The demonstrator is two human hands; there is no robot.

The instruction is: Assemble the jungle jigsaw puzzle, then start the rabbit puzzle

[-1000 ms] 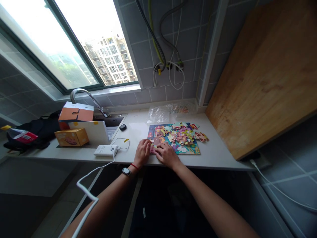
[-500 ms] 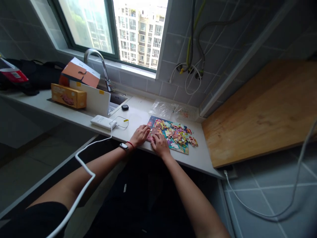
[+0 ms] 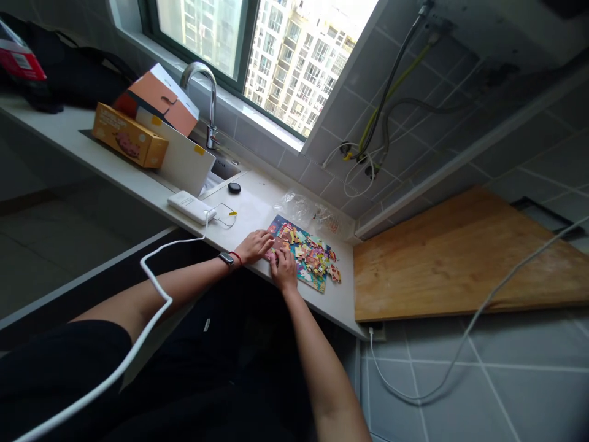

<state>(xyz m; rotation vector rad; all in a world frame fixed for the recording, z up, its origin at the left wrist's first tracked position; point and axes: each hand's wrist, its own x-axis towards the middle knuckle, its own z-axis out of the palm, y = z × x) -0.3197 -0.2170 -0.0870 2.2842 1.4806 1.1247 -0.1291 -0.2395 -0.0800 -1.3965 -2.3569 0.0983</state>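
A colourful puzzle board lies on the white counter, with a heap of loose puzzle pieces over its middle and right side. My left hand rests at the board's left edge, fingers together and pointing right; whatever its fingertips hold is too small to tell. Close beside it, my right hand reaches over the board's lower left part with fingers bent down onto brown and pink pieces. Whether it grips one is hidden under the fingers.
Crumpled clear plastic lies behind the board. A white power bank with a cable, a black case, an orange box and a sink are to the left. A wooden panel stands at the right.
The view has tilted and shifted, so the counter slants more steeply. Both hands remain at the board's left part, with little visible change in their pose.
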